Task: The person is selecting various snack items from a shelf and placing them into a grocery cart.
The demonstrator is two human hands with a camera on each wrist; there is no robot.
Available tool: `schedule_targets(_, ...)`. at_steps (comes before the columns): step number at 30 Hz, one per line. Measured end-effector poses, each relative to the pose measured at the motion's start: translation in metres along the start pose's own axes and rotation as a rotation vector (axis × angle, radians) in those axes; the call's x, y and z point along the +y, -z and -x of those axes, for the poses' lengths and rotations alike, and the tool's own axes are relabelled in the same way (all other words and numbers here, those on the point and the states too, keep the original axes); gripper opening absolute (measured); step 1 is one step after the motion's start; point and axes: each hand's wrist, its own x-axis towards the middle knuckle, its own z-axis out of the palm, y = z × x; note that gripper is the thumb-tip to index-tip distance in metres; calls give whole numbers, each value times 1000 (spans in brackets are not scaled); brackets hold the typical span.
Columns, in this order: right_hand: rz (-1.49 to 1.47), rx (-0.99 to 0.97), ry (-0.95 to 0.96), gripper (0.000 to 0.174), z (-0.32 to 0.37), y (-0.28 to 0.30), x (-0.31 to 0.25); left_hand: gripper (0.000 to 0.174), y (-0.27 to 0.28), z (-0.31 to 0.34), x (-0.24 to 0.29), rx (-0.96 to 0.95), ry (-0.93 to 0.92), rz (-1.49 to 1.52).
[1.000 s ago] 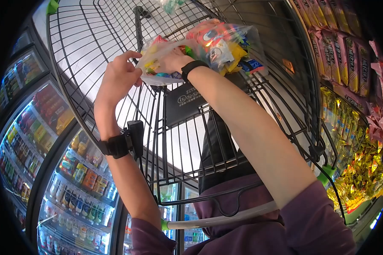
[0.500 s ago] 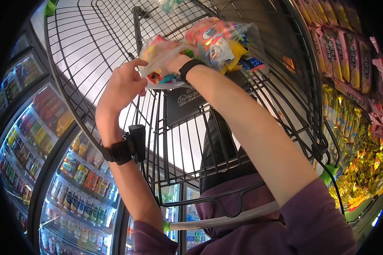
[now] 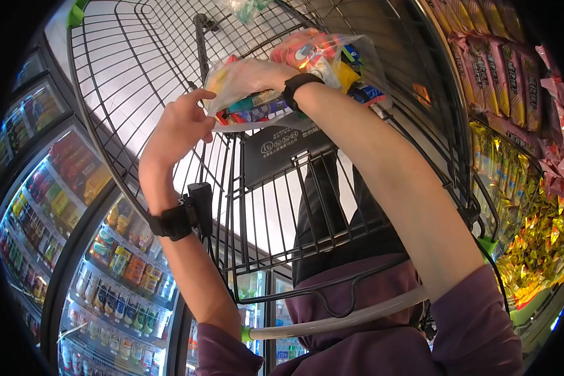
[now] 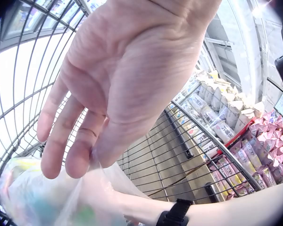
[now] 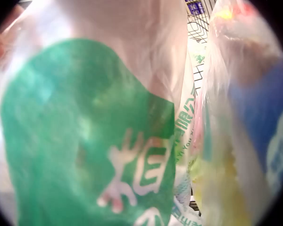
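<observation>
Pinching the thin edge of a plastic bag [image 3: 232, 84] with thumb and finger, the left hand [image 3: 178, 128] is at its opening. The right hand [image 3: 274, 76] is inside this bag; its fingers are hidden, so I cannot tell if they grip. The bag, with colourful packets [image 3: 254, 111], lies in the cart [image 3: 281, 153], beside a second full bag [image 3: 363, 56]. Lit drink fridges [image 3: 116, 276] stand at left, pink packages [image 3: 504, 81] at right.
</observation>
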Motion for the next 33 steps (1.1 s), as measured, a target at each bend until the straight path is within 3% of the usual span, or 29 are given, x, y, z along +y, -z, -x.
schedule_targets(2,83,53,30,37,12,3,-8,42,2,-1,-3,-23,-1,2)
schedule_targets(5,285,13,101,54,19,-4,3,44,2,-1,-5,-53,16,-6)
schedule_targets(8,429,3,23,55,8,-23,7,45,1,3,-2,-37,8,-10)
schedule_targets(11,423,46,-145,58,-4,-40,9,45,0,6,5,-20,2,-9)
schedule_targets(15,333,144,-157,61,13,-43,6,46,0,7,2,-18,-7,-13)
schedule_targets(20,489,-69,-92,69,14,-27,11,44,-6,-6,-15,87,-22,-38)
schedule_targets(24,235,13,22,66,38,-17,8,47,-23,-18,-26,196,-37,-198)
schedule_targets(27,164,-133,-65,63,50,-4,-7,54,-36,-13,-21,317,-52,-382)
schedule_targets(29,-80,-241,-283,53,81,32,-49,62,-37,1,-12,349,-216,-322)
schedule_targets(31,-219,-107,-57,55,112,57,-72,66,-33,17,10,332,-299,-211)
schedule_targets(32,-224,-275,-264,55,117,71,-81,66,-32,27,23,391,-428,-187)
schedule_targets(33,-332,-208,-272,55,133,85,-96,66,-31,39,35,441,-560,-166)
